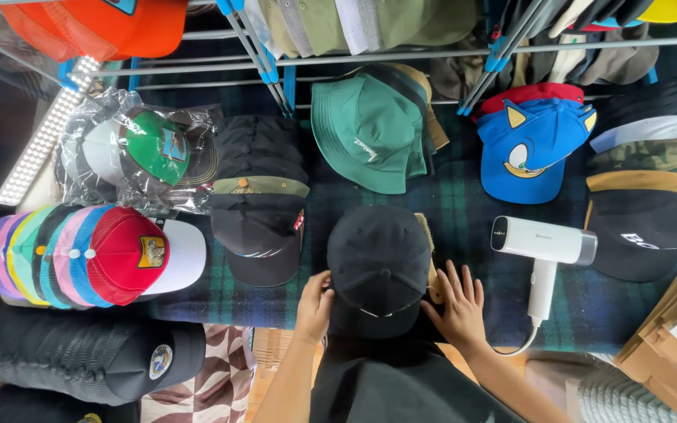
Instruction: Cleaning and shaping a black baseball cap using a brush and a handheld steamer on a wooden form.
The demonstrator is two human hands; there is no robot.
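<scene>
Hands flank our black cap (378, 270) on the plaid cloth (464, 211): left hand (315, 307) curled against its left edge, right hand (456, 305) spread flat at its right. Its brim points toward us; both hands sit equally near.

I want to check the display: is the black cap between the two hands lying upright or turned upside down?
Upright. The black cap shows its crown and top button, its brim toward the person, with the left hand and right hand at its sides.
</scene>
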